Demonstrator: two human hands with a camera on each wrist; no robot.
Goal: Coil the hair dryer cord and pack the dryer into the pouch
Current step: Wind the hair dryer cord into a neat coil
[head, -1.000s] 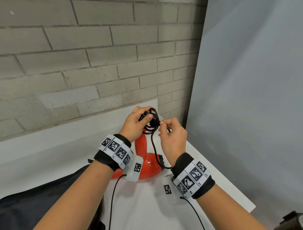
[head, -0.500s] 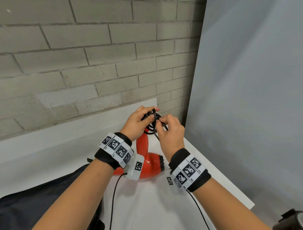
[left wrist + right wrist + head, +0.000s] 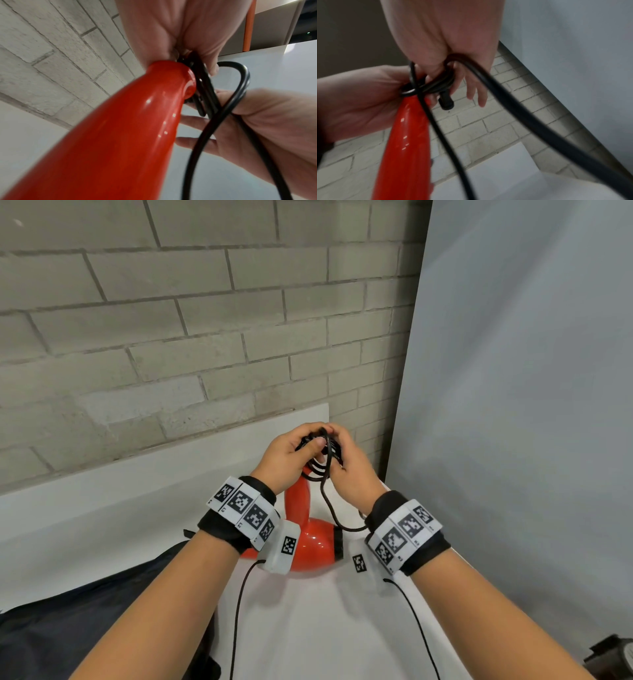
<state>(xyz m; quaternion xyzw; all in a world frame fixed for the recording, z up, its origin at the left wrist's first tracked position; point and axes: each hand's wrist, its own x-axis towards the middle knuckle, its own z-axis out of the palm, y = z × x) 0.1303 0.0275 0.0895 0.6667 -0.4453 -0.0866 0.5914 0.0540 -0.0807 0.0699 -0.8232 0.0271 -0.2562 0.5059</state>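
Up close, the one hair dryer (image 3: 310, 546) is glossy red, its body resting on the white tabletop (image 3: 308, 628) and its handle pointing up. At the handle's top, the black cord (image 3: 320, 463) sits in several loops, with one strand hanging down to the right wrist. The left hand (image 3: 286, 458) has its fingers clamped on the coil; the right hand (image 3: 352, 470) pinches the cord beside it. One dark pouch (image 3: 68, 625) lies at lower left. No brand or writing is legible.
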